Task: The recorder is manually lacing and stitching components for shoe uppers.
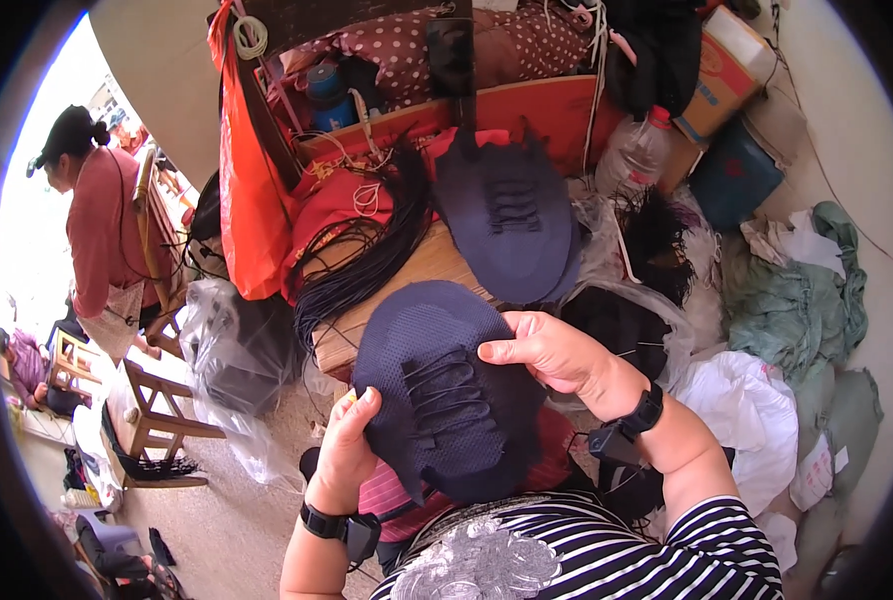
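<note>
A dark navy mesh shoe upper (437, 375) with black laces threaded through its middle is held flat above my lap. My left hand (347, 450) grips its lower left edge, thumb on top. At the upper's right edge, my right hand (547, 350) pinches it with the thumb pressed on the fabric. A stack of similar navy uppers (512, 225) lies on the wooden table (437, 265) just beyond. A bundle of black laces (367, 260) drapes over the table's left side.
Red cloth (342, 205) and an orange bag (242, 190) hang at the back left. Plastic bags (232, 350), a clear bottle (637, 150), green sacks (807, 300) and cardboard boxes (722, 70) crowd the sides. A person in a pink top (102, 230) stands at far left by wooden chairs (157, 415).
</note>
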`<state>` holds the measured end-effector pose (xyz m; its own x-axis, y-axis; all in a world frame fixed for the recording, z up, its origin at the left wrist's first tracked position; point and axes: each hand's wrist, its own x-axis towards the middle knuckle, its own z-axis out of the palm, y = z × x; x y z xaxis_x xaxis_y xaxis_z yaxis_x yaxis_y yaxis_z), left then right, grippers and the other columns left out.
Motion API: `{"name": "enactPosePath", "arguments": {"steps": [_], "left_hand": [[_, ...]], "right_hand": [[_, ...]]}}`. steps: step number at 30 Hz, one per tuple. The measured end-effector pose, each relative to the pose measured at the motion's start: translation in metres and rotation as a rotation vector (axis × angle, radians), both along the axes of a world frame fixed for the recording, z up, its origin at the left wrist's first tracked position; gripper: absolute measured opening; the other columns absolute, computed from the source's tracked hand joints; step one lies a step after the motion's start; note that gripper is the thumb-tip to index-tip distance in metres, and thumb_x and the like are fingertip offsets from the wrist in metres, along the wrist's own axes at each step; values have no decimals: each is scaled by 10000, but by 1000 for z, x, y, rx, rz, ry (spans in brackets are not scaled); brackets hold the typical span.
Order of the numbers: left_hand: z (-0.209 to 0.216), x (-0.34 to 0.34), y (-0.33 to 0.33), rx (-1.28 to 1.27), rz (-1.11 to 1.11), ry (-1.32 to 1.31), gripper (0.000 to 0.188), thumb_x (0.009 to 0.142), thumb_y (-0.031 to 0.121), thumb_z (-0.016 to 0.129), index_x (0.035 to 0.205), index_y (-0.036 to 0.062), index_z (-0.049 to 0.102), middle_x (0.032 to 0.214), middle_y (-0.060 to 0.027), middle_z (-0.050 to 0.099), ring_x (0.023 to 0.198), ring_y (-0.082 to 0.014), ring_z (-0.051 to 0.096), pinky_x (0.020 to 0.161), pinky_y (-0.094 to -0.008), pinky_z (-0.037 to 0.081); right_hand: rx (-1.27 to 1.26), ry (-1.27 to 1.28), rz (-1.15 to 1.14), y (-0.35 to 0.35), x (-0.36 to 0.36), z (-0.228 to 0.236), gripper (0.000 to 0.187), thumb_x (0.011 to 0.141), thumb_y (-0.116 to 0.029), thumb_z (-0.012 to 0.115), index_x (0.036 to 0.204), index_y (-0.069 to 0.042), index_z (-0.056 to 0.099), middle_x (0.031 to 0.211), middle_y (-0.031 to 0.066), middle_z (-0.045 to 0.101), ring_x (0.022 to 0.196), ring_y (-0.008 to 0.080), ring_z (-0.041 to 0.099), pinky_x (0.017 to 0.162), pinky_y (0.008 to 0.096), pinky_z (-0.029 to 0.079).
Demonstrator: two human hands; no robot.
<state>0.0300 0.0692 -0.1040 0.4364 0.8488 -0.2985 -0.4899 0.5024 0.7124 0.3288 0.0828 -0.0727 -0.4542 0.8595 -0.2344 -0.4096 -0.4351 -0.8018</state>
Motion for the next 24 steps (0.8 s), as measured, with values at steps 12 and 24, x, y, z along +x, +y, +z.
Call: {"name": "enactPosePath", "arguments": {"steps": [12,24], "left_hand": [[-8,2,6,-74,-11,17,329,1002,218,687,1254,9,656,1153,-100,743,979,-209,736,872,-360,605],[-10,4,6,-120,16,-18,288,1008,179,682,1256,37,648,1160,-87,739,985,-201,733,873,-360,611]], "right_hand": [[-20,-7,6,-3,-4,-12,345,972,-131,729,1276,25,678,1213,73,738,1080,142,692,1016,296,506],[-4,-20,3,1,-1,-13,341,983,-118,709,1289,26,670,1221,78,736,1087,148,694,1014,296,509]]}}
